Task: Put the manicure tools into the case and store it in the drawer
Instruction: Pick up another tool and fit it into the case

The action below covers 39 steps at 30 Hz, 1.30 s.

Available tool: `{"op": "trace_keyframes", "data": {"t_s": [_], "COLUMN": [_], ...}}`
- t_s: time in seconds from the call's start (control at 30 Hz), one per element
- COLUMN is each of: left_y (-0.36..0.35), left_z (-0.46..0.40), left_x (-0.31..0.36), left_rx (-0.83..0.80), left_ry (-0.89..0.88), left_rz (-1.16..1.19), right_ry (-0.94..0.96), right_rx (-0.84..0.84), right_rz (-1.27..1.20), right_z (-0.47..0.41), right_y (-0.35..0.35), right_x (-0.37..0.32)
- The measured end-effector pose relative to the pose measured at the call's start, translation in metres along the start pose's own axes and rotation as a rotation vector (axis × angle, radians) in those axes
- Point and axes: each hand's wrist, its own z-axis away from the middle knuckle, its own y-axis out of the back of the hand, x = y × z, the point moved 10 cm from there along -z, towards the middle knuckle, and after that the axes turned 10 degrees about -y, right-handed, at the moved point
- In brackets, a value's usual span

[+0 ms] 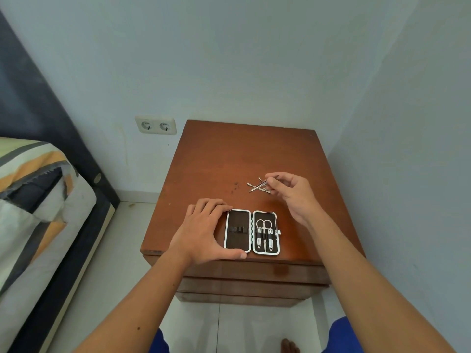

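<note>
**Both hands at the open manicure case**

Forearms bare, I reached from the bottom of the view over blue-clad knees toward a brown wooden nightstand (229,159) set in the corner of pale blue walls. A bed (38,200) with a striped cover in grey, orange and white stood to my left, its dark headboard against the wall, and a double wall socket (155,125) sat just left of the nightstand's far edge. White tiles covered the floor (102,276) below. The nightstand's drawer fronts (254,286) were shut beneath the tabletop.

My left hand (204,230) lay on the tabletop with fingers spread, the thumb along the near edge and the fingertips at the far corner, bracing the left side of the case (252,231). That case lay opened flat near the tabletop's front edge, silver-rimmed with a dark lining. Its left half showed only bare elastic loops; its right half held small scissors (264,229) flanked by two clippers under a band.

My right hand (290,192) hovered behind the case, thumb and forefinger pinched together on a thin metal tool (258,186), holding it just above the loose tools (262,189). Those few slim silver pieces lay crossed over one another on the wood; I could not tell their kinds.
</note>
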Motion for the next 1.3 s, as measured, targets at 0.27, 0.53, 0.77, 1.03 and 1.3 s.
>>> {"op": "trace_keyframes", "data": {"t_s": [0.27, 0.53, 0.77, 1.03, 1.3], "left_y": [-0.001, 0.000, 0.000, 0.001, 0.002], "left_z": [0.000, 0.000, 0.000, 0.000, 0.000], "left_x": [0.000, 0.001, 0.001, 0.001, 0.003], "left_rx": [-0.020, -0.002, -0.005, 0.012, 0.008], "left_ry": [0.004, -0.001, -0.001, -0.008, -0.011], "left_rz": [0.005, -0.009, -0.019, -0.010, -0.012], "right_ry": [-0.009, 0.043, 0.031, 0.116, 0.228], "right_rx": [-0.014, -0.066, -0.065, -0.071, -0.107], "right_rz": [0.337, 0.561, 0.612, 0.689, 0.857], "right_z": [0.005, 0.009, 0.011, 0.018, 0.032], "right_y": [-0.021, -0.049, -0.054, -0.059, -0.060], "right_x": [0.003, 0.013, 0.017, 0.021, 0.017]}}
